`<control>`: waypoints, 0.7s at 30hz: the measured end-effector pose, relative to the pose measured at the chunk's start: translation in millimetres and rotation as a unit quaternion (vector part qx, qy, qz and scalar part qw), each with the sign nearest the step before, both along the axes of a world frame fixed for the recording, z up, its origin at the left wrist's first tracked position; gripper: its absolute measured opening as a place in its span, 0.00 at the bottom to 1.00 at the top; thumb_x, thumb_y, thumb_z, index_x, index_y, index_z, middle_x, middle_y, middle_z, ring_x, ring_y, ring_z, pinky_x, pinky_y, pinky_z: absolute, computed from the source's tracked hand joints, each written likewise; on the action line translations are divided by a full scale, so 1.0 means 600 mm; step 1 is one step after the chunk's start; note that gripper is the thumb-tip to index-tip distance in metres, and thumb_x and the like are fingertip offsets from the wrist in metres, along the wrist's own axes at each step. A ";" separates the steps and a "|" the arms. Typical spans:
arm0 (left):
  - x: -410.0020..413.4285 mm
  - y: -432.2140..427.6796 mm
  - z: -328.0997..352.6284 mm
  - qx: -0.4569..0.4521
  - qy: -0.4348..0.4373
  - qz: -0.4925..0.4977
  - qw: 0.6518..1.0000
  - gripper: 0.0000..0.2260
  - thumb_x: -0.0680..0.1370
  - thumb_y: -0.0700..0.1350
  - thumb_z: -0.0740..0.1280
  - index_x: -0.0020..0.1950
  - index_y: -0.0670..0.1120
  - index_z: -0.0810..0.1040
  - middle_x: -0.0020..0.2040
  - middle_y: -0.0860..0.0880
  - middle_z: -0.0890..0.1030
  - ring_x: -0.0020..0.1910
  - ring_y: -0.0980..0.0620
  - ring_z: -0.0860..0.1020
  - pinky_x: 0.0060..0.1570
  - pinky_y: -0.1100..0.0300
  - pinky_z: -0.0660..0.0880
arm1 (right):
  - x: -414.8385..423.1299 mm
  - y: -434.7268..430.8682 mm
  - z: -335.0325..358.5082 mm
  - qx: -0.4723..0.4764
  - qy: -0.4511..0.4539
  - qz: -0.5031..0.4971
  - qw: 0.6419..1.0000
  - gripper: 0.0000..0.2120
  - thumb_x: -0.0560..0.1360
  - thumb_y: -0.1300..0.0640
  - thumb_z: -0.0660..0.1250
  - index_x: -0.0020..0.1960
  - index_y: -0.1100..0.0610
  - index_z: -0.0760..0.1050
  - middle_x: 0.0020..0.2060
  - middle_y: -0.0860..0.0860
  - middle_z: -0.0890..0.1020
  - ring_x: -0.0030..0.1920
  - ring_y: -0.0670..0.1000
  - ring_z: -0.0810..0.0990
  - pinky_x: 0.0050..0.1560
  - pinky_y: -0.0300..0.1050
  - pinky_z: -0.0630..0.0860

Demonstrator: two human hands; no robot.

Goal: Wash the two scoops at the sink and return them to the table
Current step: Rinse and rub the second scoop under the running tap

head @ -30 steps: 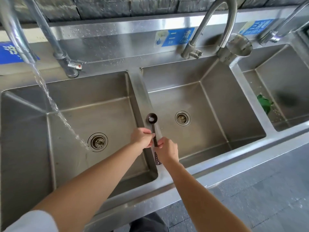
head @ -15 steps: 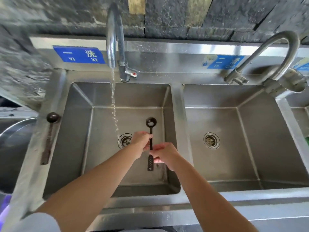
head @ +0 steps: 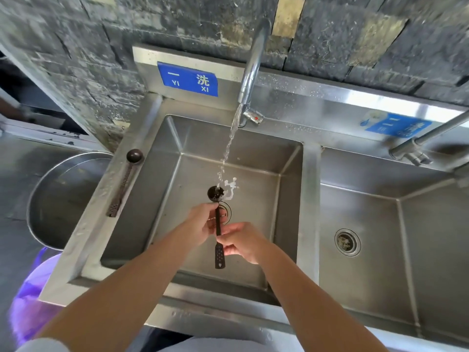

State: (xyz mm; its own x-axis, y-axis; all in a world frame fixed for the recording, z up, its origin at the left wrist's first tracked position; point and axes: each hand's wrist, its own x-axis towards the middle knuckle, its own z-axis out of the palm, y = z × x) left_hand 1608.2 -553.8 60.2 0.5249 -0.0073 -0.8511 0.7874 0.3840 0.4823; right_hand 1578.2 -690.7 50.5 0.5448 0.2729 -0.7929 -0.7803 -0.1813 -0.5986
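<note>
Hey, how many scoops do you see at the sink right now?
2. The first scoop is gripped by the left hand and right hand under the tap water; the second scoop lies on the sink's left rim.

One camera sits on the person's head and looks forward and down into the left sink basin (head: 253, 156). It is close: the left arm (head: 121, 295) and the right arm (head: 314, 295) come in from the bottom edge, with the wall (head: 101, 47) along the top.

Scoop (head: 217, 221) between left hand (head: 201, 223) and right hand (head: 242, 242), over the basin (head: 286, 174), its head beyond them under the stream (head: 229, 143). Second scoop (head: 124, 184) on the rim (head: 96, 232), left of both.
</note>
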 end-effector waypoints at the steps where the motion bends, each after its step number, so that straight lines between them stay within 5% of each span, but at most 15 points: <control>1: -0.001 0.001 -0.001 0.000 0.000 0.008 1.000 0.08 0.79 0.41 0.64 0.53 0.38 0.77 0.39 0.44 0.79 0.37 0.46 0.78 0.40 0.49 0.77 | -0.001 0.002 0.001 -0.003 -0.001 0.003 1.000 0.09 0.72 0.67 0.74 0.51 0.58 0.83 0.46 0.56 0.85 0.41 0.52 0.85 0.41 0.41 0.82; 10: 0.005 -0.005 -0.006 -0.007 -0.010 0.002 1.000 0.12 0.81 0.44 0.62 0.60 0.39 0.75 0.31 0.49 0.73 0.27 0.51 0.70 0.31 0.56 0.70 | -0.015 0.012 0.014 0.000 -0.002 -0.014 1.000 0.11 0.73 0.67 0.73 0.54 0.63 0.81 0.46 0.57 0.84 0.43 0.54 0.83 0.43 0.44 0.82; 14: 0.019 -0.005 -0.002 -0.037 0.001 0.031 0.999 0.11 0.82 0.47 0.60 0.54 0.40 0.73 0.33 0.48 0.73 0.23 0.53 0.68 0.23 0.60 0.65 | -0.020 0.008 0.015 -0.011 -0.006 -0.001 1.000 0.08 0.72 0.68 0.73 0.51 0.62 0.83 0.46 0.57 0.85 0.43 0.54 0.85 0.42 0.43 0.82; 21: 0.051 -0.007 0.003 -0.021 -0.010 0.015 1.000 0.09 0.82 0.38 0.51 0.49 0.39 0.70 0.32 0.47 0.70 0.19 0.56 0.61 0.17 0.64 0.58 | -0.012 -0.001 0.026 -0.009 -0.010 0.039 0.999 0.12 0.74 0.62 0.73 0.56 0.61 0.80 0.46 0.57 0.85 0.44 0.53 0.85 0.46 0.44 0.83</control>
State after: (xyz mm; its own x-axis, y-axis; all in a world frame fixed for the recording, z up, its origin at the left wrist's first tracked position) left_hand 1638.9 -558.1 62.0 0.5420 -0.0271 -0.8400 0.7654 0.4287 0.4800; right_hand 1570.9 -691.4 66.0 0.5385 0.3011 -0.7870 -0.7510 -0.2521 -0.6103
